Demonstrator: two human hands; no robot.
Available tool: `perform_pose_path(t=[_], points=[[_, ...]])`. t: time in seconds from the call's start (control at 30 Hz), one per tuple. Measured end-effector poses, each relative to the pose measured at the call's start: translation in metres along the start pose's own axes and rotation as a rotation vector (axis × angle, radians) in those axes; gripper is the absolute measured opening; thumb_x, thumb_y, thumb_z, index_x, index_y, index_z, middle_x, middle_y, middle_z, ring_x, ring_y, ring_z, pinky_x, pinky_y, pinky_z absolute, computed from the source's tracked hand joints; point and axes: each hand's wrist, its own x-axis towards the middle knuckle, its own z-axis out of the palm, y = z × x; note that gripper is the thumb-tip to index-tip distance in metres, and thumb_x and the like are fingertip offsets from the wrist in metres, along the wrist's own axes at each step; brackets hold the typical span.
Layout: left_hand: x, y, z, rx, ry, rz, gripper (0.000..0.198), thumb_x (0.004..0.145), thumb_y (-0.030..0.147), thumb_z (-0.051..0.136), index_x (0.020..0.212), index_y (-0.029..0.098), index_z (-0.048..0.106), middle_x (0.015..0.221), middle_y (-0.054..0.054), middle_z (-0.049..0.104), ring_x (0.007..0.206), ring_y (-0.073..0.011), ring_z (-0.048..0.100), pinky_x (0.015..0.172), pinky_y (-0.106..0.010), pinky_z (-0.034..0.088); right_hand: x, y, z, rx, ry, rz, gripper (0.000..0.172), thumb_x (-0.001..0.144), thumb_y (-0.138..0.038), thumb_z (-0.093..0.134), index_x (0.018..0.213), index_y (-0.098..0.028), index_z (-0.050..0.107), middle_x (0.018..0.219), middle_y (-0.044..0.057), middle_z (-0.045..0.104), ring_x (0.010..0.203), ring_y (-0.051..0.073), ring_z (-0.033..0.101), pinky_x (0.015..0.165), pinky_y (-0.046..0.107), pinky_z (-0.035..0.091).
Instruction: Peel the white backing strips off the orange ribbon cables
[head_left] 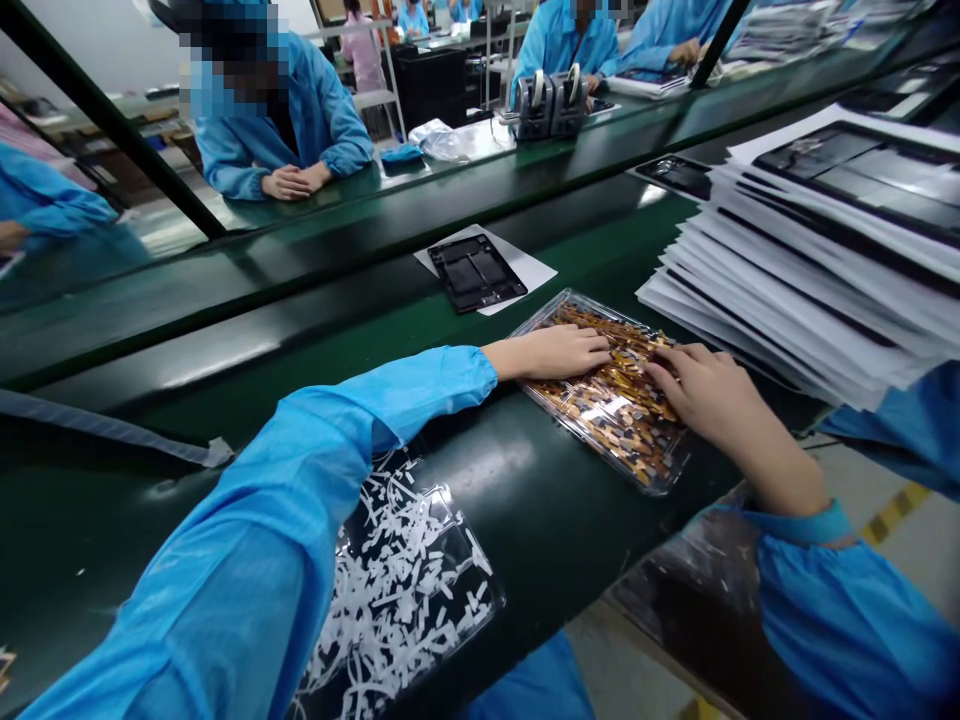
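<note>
1. Head view, surface: dark green bench (540,500) with a raised green rail running across behind it. Factory room; people in blue coats sit on the far side, one with hands folded on the far counter.
2. On the bench: a black panel (475,272) lying on a white sheet, well beyond the hands. To the right, a tall slanted stack (810,260) of white sheets with black panels between them.
3. Containers: clear tray (660,475) at the bench's near edge, filled with small gold-brown parts (615,405). A second clear tray (480,590), nearer the body on the left, holds white strips (390,590).
4. Left hand (559,352): flat, palm down, fingers stretched and close together, resting on the parts at the tray's far-left end. Grasps nothing visible.
5. Right hand (705,390): palm down over the tray's right side, fingers curled onto the parts; whether a piece is pinched, cannot tell.
</note>
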Motion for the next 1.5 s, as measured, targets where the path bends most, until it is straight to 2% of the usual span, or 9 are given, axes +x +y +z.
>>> perform_pose_path(t=[0.2,0.33,0.5,0.67,0.93,1.1,1.2,1.33,1.5], points=[[0.005,0.001,-0.003,-0.058,-0.004,-0.035,0.031,0.104,0.017,0.042,0.125,0.010,0.064,0.123,-0.017,0.068,0.109,-0.0247,0.065,0.090,-0.035,0.047,-0.004,-0.029,0.008,0.049,0.047,-0.128,0.060,0.100,-0.057,0.041,0.140,-0.013,0.052,0.135,0.018,0.061,0.119,0.033,0.054,0.097,0.044,0.044],[0.005,-0.001,-0.005,-0.136,-0.006,-0.087,0.031,0.103,0.020,0.044,0.124,0.009,0.063,0.122,-0.017,0.069,0.108,-0.0252,0.064,0.089,-0.035,0.047,-0.002,-0.041,0.015,0.041,0.088,-0.123,0.053,0.102,-0.044,0.036,0.138,-0.011,0.055,0.128,0.022,0.061,0.118,0.036,0.053,0.096,0.049,0.045],[0.001,0.000,-0.003,-0.162,0.015,-0.046,0.036,0.103,0.025,0.046,0.130,0.007,0.060,0.121,-0.019,0.068,0.108,-0.0262,0.064,0.091,-0.035,0.046,-0.003,-0.041,0.015,0.011,0.099,-0.133,0.043,0.100,-0.032,0.037,0.122,-0.010,0.066,0.108,0.021,0.062,0.104,0.034,0.055,0.091,0.050,0.047],[0.004,0.003,-0.001,-0.114,0.001,-0.055,0.033,0.103,0.023,0.044,0.125,0.009,0.065,0.123,-0.018,0.067,0.109,-0.0272,0.064,0.093,-0.038,0.043,-0.008,-0.043,0.012,-0.017,0.121,-0.086,0.042,0.101,-0.034,0.034,0.114,-0.013,0.068,0.112,0.021,0.061,0.108,0.035,0.053,0.090,0.049,0.046],[0.010,0.000,0.002,-0.256,0.031,-0.103,0.032,0.102,0.015,0.040,0.108,0.013,0.071,0.112,-0.015,0.068,0.104,-0.0257,0.063,0.084,-0.036,0.044,-0.018,-0.042,0.007,0.011,0.100,-0.058,0.045,0.102,-0.036,0.034,0.124,-0.012,0.065,0.116,0.024,0.058,0.103,0.035,0.055,0.085,0.048,0.049],[0.013,-0.002,0.001,-0.337,0.063,-0.103,0.033,0.101,0.010,0.038,0.105,0.012,0.071,0.110,-0.015,0.068,0.105,-0.0252,0.063,0.090,-0.035,0.046,-0.017,-0.039,0.002,0.056,0.025,-0.053,0.045,0.104,-0.036,0.030,0.123,-0.013,0.064,0.113,0.022,0.060,0.095,0.030,0.060,0.076,0.038,0.046],[0.015,-0.001,-0.008,-0.349,0.063,-0.103,0.030,0.098,0.007,0.043,0.109,0.011,0.071,0.114,-0.016,0.069,0.107,-0.0252,0.063,0.093,-0.035,0.046,-0.012,-0.036,-0.003,0.112,-0.006,-0.031,0.042,0.103,-0.034,0.030,0.117,-0.013,0.063,0.113,0.023,0.064,0.093,0.029,0.062,0.073,0.036,0.044],[0.010,0.001,-0.030,-0.431,0.058,-0.111,0.027,0.097,0.009,0.047,0.103,0.012,0.073,0.109,-0.015,0.072,0.101,-0.0229,0.065,0.088,-0.033,0.046,-0.001,-0.032,-0.025,0.238,-0.052,-0.018,0.032,0.098,-0.033,0.039,0.099,-0.014,0.066,0.098,0.020,0.070,0.085,0.026,0.063,0.078,0.036,0.044],[-0.031,-0.003,-0.071,-0.554,0.034,-0.189,0.023,0.094,0.017,0.052,0.092,0.011,0.075,0.089,-0.009,0.073,0.080,-0.0185,0.063,0.076,-0.032,0.044,0.025,-0.048,-0.066,0.478,-0.226,-0.040,0.040,0.093,-0.051,0.055,0.085,-0.015,0.071,0.066,0.006,0.066,0.058,0.016,0.054,0.058,0.031,0.041]])
